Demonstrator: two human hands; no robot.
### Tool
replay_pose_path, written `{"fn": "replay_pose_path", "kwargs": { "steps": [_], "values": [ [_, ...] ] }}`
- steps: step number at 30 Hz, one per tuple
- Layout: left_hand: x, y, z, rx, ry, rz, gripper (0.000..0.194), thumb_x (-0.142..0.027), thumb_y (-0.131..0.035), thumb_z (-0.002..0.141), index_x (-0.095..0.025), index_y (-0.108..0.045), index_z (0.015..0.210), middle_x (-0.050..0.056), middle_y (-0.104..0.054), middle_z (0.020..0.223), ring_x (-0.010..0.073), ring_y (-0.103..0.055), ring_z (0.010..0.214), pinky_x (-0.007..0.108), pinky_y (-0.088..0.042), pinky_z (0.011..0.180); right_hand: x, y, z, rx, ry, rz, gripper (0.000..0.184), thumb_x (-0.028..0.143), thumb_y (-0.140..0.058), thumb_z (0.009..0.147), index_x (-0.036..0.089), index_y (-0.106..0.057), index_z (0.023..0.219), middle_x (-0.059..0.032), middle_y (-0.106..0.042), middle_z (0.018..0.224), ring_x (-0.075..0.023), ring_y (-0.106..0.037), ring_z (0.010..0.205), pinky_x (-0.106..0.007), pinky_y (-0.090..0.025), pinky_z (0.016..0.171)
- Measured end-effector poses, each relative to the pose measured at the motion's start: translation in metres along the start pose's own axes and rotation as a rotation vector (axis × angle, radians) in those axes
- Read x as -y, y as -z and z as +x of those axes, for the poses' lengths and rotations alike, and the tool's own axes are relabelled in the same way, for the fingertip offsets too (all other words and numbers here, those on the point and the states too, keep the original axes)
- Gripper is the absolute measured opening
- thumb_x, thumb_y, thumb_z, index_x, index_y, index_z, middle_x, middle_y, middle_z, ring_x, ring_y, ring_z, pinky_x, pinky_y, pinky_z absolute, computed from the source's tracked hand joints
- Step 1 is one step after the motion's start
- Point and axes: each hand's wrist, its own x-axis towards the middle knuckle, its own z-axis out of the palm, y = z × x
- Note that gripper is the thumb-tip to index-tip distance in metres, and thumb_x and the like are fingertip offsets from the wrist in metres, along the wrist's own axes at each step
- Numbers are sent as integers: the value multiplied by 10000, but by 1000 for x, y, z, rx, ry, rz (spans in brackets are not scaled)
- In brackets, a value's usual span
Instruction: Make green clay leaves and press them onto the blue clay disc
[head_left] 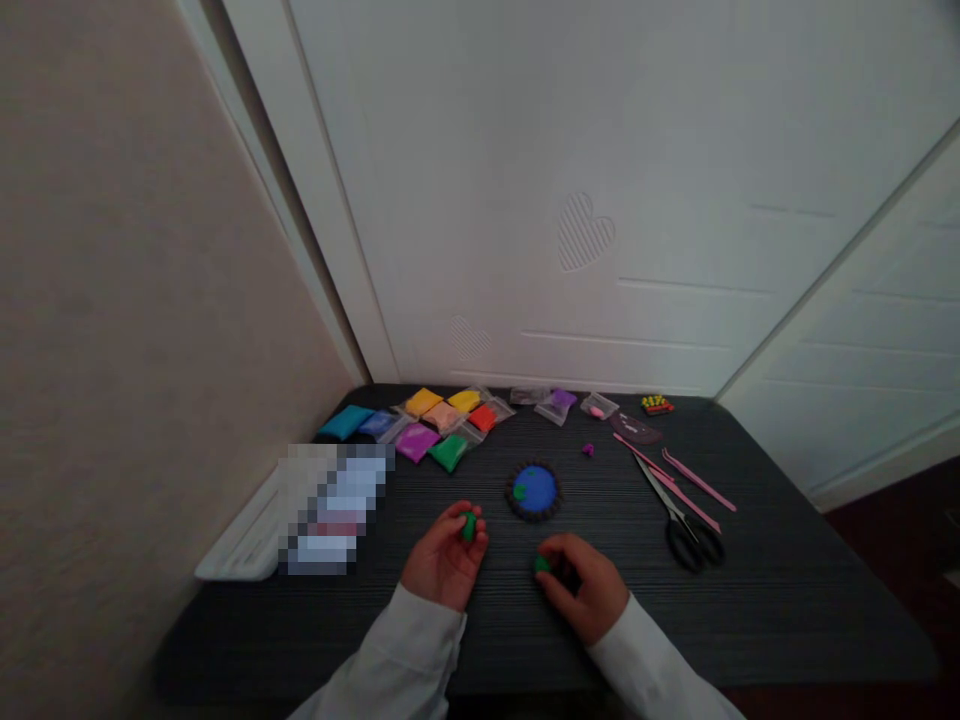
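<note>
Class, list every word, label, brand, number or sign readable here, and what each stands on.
No word, label, brand or number can be read.
Pixelated flat item at left on the black tabletop: any text is hidden.
Dark translucent half-round plastic piece: pale marks, too small to read.
White grooved panel: two embossed striped hearts, no lettering.

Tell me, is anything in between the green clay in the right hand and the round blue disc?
Nothing visible stands between the green clay in the right hand and the brown-rimmed blue disc; only black tabletop shows there.
</note>
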Motion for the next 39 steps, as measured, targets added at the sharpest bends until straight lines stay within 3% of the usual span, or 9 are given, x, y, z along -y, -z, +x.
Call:
{"fn": "replay_pose_path", "kwargs": {
  "steps": [6, 13, 17, 21, 27, 34, 39],
  "values": [
    [0, -3, -3, 3, 15, 12, 225, 14, -436, 694, -111, -623, 680, 61, -650, 639, 117, -613, 555, 204, -516, 501, -2, -2, -2, -21, 205, -180, 214, 173, -490, 759, 195, -591, 946, -48, -615, 884, -165, -507, 844, -329, -397, 764],
    [0, -3, -4, 28, 39, 26, 235, 1, -429, 690, -124, -628, 699, 58, -653, 649, 121, -615, 578, 209, -516, 515, 6, 23, -11, 82, 152, -481, 321, 326, -426, 809, 256, -535, 1102, -58, -568, 895, -197, -438, 820, -367, -321, 704],
    [0, -3, -4, 35, 46, 30, 234, -4, -429, 692, -124, -629, 706, 58, -652, 658, 121, -611, 585, 206, -513, 516, 14, 31, -14, 236, 195, -510, 366, 379, -402, 811, 295, -479, 1159, -46, -538, 855, -179, -426, 767, -355, -298, 673],
    [0, -1, -5, 19, 50, 30, 229, -3, -431, 694, -122, -626, 709, 58, -645, 669, 122, -608, 597, 208, -510, 525, 16, 31, -14, 288, 212, -516, 366, 399, -403, 806, 326, -468, 1159, -39, -518, 829, -172, -422, 748, -344, -294, 662],
    [2, 1, -2, 40, 6, -2, 209, -1, -463, 674, -132, -617, 728, 59, -622, 728, 127, -591, 654, 221, -496, 556, 7, 27, -12, 236, 145, -498, 388, 348, -431, 805, 267, -447, 1184, -57, -520, 854, -183, -428, 786, -342, -311, 689],
    [5, -4, -1, 43, -3, 22, 186, 11, -471, 673, -112, -608, 694, 63, -586, 714, 91, -541, 598, 158, -430, 474, -2, 17, -7, 131, 149, -380, 232, 334, -475, 786, 212, -560, 964, -51, -538, 831, -173, -447, 789, -325, -321, 701],
    [6, -7, -2, 41, 3, 41, 186, 6, -460, 681, -110, -605, 677, 64, -579, 677, 91, -535, 580, 162, -427, 469, 2, 26, -12, 122, 144, -400, 186, 279, -489, 763, 201, -565, 914, -43, -546, 826, -166, -461, 780, -326, -316, 711]
  ]
}}
